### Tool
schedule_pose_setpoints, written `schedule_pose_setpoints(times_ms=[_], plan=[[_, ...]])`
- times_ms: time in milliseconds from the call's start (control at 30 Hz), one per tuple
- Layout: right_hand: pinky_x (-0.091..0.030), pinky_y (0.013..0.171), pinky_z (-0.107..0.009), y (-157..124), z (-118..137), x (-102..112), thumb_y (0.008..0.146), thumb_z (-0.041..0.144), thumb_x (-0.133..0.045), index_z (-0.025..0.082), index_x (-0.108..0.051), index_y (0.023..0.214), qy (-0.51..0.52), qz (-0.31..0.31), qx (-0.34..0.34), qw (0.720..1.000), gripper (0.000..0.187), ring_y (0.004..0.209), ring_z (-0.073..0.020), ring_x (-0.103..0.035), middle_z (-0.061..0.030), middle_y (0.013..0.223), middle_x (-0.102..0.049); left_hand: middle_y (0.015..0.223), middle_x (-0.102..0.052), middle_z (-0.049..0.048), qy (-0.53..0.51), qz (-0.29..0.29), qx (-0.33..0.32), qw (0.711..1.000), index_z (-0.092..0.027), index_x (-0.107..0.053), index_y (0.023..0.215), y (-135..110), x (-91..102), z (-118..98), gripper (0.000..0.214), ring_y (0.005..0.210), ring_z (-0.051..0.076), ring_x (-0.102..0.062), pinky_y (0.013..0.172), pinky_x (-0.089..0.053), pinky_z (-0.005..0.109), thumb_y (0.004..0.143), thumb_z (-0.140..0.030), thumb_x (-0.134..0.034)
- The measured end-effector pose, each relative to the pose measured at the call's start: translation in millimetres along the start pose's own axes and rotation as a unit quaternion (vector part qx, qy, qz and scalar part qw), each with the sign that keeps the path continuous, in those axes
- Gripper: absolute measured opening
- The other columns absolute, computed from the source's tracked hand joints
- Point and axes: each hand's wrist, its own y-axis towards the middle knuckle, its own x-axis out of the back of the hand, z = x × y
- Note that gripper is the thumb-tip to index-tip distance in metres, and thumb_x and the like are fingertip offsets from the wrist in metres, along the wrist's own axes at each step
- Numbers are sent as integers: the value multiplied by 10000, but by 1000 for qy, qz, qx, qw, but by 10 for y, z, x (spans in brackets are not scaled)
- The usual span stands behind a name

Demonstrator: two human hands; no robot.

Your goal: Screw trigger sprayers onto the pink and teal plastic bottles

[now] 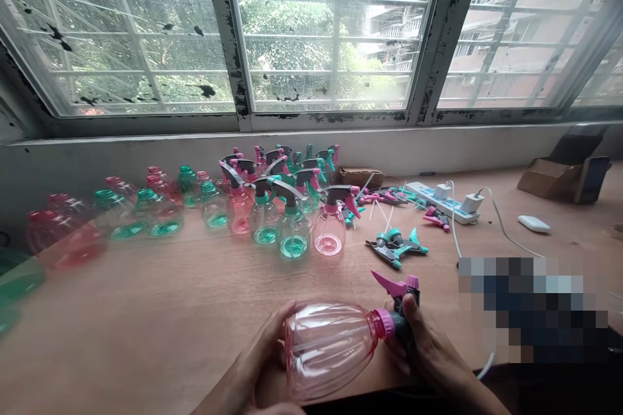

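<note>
A clear pink spray bottle lies on its side between my hands, just above the table's near edge. My left hand wraps round its base end. At the other end my right hand grips the spray head, which has a pink trigger and a dark grey body. The head sits at the bottle's neck, against a pink collar; how tightly it is fastened cannot be seen. Part of my right fingers is hidden behind the head.
Finished-looking spray bottles stand in a cluster at the back. Headless pink and green bottles are on the left. Loose spray heads lie right of centre. Behind are a power strip, white cables, a white mouse-like object and a cardboard box.
</note>
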Motion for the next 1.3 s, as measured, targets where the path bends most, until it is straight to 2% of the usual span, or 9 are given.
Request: schedule_pose_setpoints(times_ms=[133,267,367,500,667,833,967,1167,1300], plan=[[-290,426,-230,10,-27,13,757,930,-350,221,-473,564,7,1,7,1000,746,367,-92,-404,66,416,-462,1632,-399,58,-55,9,-50,997,-438,-330,1537,23,14,-89,770,1321,372,-568,1134,-435,517,865,-634,-651],[-312,430,-230,13,-19,18,771,924,-330,213,-469,504,1,0,4,1000,772,372,-91,-412,57,399,-453,1670,-346,21,-86,12,-40,995,-505,-279,1537,54,11,-114,870,1446,379,-442,1193,-358,536,821,-536,-771],[-295,412,-232,19,-6,15,759,934,-318,216,-460,477,14,4,6,1000,785,354,-84,-378,61,385,-429,1674,-332,-8,-73,28,-32,996,-487,-350,1522,52,4,-112,821,1396,374,-514,1197,-360,542,837,-436,-800],[-279,411,-231,25,-11,5,766,924,-343,214,-462,484,34,0,10,999,773,345,-77,-366,65,380,-429,1653,-375,-27,-51,24,-25,998,-488,-355,1521,19,4,-146,721,1385,339,-539,1213,-343,525,913,-381,-728],[-249,412,-228,27,-29,2,765,909,-404,214,-463,530,48,-5,15,999,736,343,-68,-374,79,404,-429,1698,-266,1,-48,44,-31,997,-459,-278,1559,10,20,-176,891,1485,377,-387,1213,-334,543,846,-375,-807],[-227,406,-227,42,-40,11,781,891,-421,221,-443,539,54,-7,13,998,713,328,-67,-378,86,394,-420,1684,-308,7,-37,37,-25,998,-447,-310,1553,49,-3,-160,810,1469,372,-417,1226,-318,534,878,-430,-758],[-224,385,-213,62,-66,13,788,871,-459,228,-457,594,83,0,9,997,672,310,-67,-389,96,400,-439,1632,-421,14,-24,20,-39,999,-457,-289,1553,54,-42,-136,674,1406,330,-522,1189,-401,499,976,-396,-632],[-246,379,-203,69,-110,14,806,849,-474,221,-473,608,78,4,4,997,659,317,-71,-410,88,389,-460,1696,-275,5,-2,37,-79,996,-476,-188,1573,75,16,-77,878,1513,365,-330,1232,-252,570,884,-466,-733],[-274,384,-207,69,-120,23,828,836,-454,216,-480,605,61,4,10,998,659,323,-78,-418,82,390,-464,1714,-190,-22,-16,38,-57,998,-458,-222,1570,78,5,-81,818,1505,355,-350,1206,-348,527,906,-472,-699]])
